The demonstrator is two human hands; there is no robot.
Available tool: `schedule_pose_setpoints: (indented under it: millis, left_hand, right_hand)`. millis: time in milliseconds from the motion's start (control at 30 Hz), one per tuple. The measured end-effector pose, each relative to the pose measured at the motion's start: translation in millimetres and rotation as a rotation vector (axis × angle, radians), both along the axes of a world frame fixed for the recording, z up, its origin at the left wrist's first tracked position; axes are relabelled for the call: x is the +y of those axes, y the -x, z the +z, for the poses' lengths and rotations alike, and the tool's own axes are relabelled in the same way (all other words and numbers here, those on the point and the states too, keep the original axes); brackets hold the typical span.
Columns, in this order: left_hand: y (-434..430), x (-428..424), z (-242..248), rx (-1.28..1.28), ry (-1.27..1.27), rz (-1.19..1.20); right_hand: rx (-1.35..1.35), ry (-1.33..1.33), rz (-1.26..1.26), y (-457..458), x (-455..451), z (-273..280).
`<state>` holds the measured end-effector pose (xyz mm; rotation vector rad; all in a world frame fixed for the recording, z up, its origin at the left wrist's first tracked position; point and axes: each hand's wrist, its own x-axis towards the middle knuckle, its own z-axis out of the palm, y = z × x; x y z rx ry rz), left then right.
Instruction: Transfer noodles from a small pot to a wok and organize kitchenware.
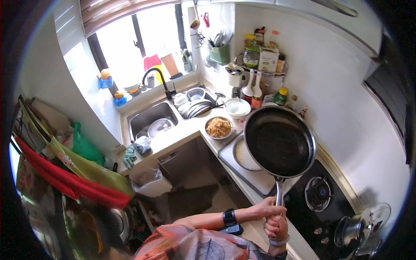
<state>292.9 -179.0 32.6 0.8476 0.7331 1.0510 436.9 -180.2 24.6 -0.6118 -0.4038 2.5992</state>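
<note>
A dark frying pan (pixel 279 141) is raised above the counter beside the stove, its inside facing up towards me. My left hand (pixel 270 208), with a dark watch on the wrist, grips its metal handle just below the pan. Lower on the same handle, my right hand (pixel 276 226) is closed, a pale bangle on that wrist. Partly hidden behind the pan, a round vessel with pale contents (pixel 242 152) sits on a white board (pixel 260 183). Shredded brown food fills a metal bowl (pixel 219 127) to the pan's left.
The black gas hob (pixel 297 201) lies to the right, with a metal pot (pixel 352 230) at its far end. A sink (pixel 152 117) holding dishes and a dish rack (pixel 195 105) stand near the window. White bowls (pixel 237 108) and bottles line the corner. A waste bin (pixel 151 185) is below.
</note>
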Motion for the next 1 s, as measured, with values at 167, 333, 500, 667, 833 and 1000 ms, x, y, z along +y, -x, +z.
schedule_pose_setpoints:
  millis: [167, 333, 500, 667, 833, 1000]
  left_hand:
    - [84, -15, -1, 0.098, 0.027, 0.117]
    - [161, -29, -8, 0.115, 0.024, 0.312]
    - [229, -44, -27, 0.167, 0.076, 0.459]
    - [285, -60, -58, 0.090, 0.149, 0.581]
    - [321, -67, -86, 0.059, 0.225, 0.625]
    - [341, -66, -98, 0.009, 0.232, 0.692]
  right_hand:
    - [0.036, -0.023, 0.148, 81, 4, 1]
    - [0.023, -0.103, 0.273, 166, 9, -8]
    - [-0.018, -0.100, 0.449, 245, 13, -16]
    - [0.076, -0.087, 0.580, 310, 13, -31]
    - [0.175, -0.047, 0.719, 353, 21, -76]
    - [0.122, -0.048, 0.751, 378, 24, -94]
